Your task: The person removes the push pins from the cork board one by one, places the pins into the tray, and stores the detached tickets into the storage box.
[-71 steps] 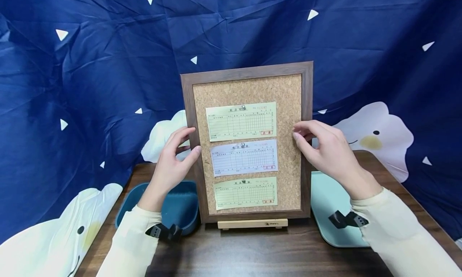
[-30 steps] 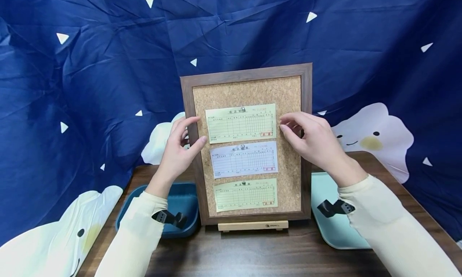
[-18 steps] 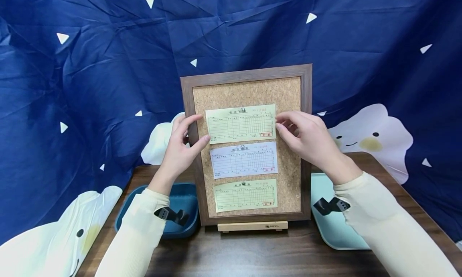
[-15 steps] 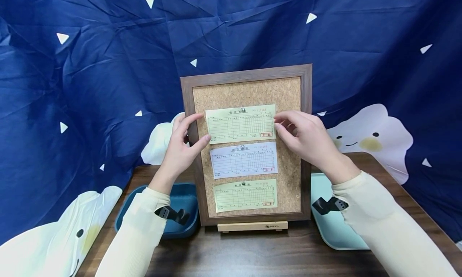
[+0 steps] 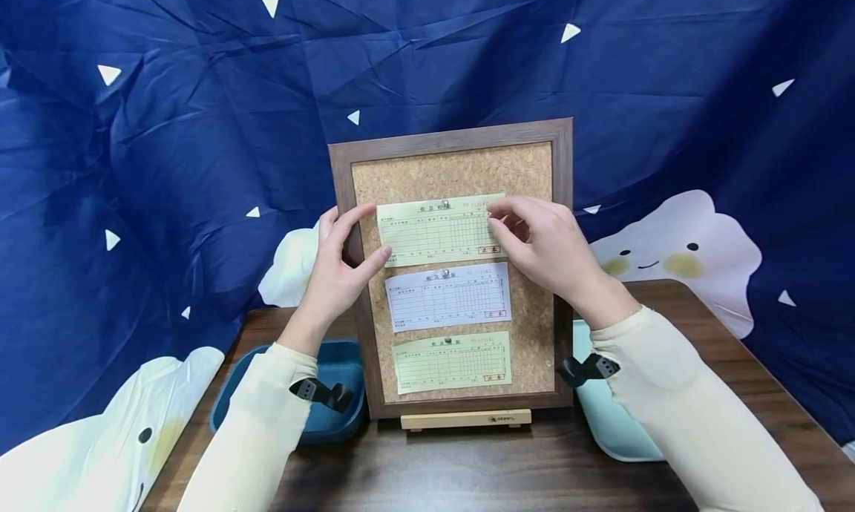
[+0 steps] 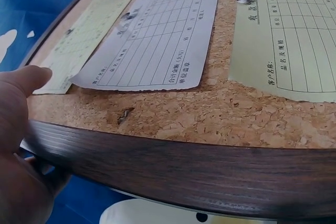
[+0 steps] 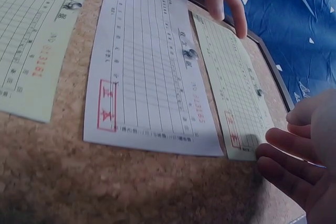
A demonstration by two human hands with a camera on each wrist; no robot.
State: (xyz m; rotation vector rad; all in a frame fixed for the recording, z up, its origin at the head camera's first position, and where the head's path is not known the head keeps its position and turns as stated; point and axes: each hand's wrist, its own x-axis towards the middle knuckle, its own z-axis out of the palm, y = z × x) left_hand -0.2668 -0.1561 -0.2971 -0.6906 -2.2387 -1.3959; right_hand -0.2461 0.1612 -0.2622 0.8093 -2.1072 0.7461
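A framed corkboard stands upright with three receipts pinned in a column. The top one is a pale green receipt; below it are a pale lilac receipt and another green receipt. Each has a shiny pushpin near its top edge, such as the pushpin on the lilac one. My left hand is at the left of the frame, thumb and index finger spread beside the top receipt's left edge. My right hand has its fingertips at that receipt's right end, covering part of it. Neither hand plainly grips anything.
A blue tray sits behind my left forearm. The pale teal tray on the right is partly hidden by my right arm. A wooden easel ledge supports the board on the brown table. Blue cloth hangs behind.
My right hand has moved left from the frame's right side onto the top receipt's right end. My left hand has shifted slightly up and inward to its left edge. The receipts stay in place.
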